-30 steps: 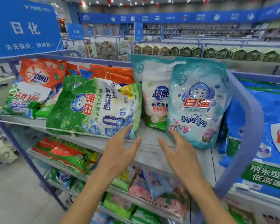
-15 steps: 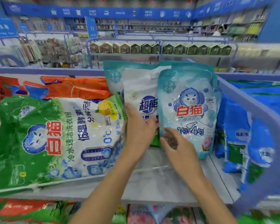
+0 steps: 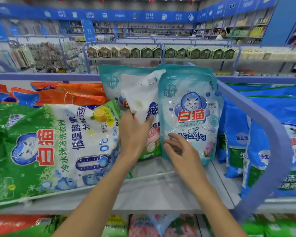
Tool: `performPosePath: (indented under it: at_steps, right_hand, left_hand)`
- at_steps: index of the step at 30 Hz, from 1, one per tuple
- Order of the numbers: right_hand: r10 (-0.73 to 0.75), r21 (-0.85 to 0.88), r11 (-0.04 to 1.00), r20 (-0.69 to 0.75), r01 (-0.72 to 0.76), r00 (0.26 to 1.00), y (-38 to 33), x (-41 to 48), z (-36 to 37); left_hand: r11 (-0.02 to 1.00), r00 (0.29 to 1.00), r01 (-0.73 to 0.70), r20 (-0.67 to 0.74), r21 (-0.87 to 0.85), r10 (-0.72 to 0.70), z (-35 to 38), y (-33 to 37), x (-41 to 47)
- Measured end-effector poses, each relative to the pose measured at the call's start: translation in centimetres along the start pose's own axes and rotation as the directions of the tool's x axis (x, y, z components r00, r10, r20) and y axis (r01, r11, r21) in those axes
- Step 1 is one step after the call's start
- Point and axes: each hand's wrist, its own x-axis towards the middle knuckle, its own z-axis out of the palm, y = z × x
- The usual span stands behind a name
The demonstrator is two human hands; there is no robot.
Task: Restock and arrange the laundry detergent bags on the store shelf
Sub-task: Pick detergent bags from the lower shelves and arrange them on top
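My left hand point(image 3: 135, 134) pinches the floppy white bag point(image 3: 140, 94) mid-frame; my right hand point(image 3: 183, 151), loosely spread, touches the slick, likely heavy teal bag point(image 3: 191, 117) down low.

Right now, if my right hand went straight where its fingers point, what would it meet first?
The light blue cat-logo bag: your right hand points at its lower left corner, fingertips at or just short of it; depth is unclear. The white bag your left hand grips is off that line.
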Motion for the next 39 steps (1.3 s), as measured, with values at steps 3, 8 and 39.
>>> performPosePath:
  at_steps: [3,8,39]
  right_hand:
    - [-0.01,0.014,1.0,0.012,0.01,1.0,-0.2,-0.3,0.0]
    - [0.036,0.03,0.999,0.092,-0.038,0.995,-1.0,-0.3,-0.1]
    - [-0.091,0.605,0.76,0.459,-0.236,0.884,-1.6,-11.3,-5.5]
  left_hand:
    - [0.999,0.993,-0.017,-0.118,-0.031,0.013,-1.7,0.8,-1.0]
    - [0.955,0.982,0.023,-0.172,-0.296,-0.077,-5.3,2.8,-2.8]
    - [0.788,0.904,0.419,0.286,-0.451,-0.317,-10.9,9.1,-13.5]
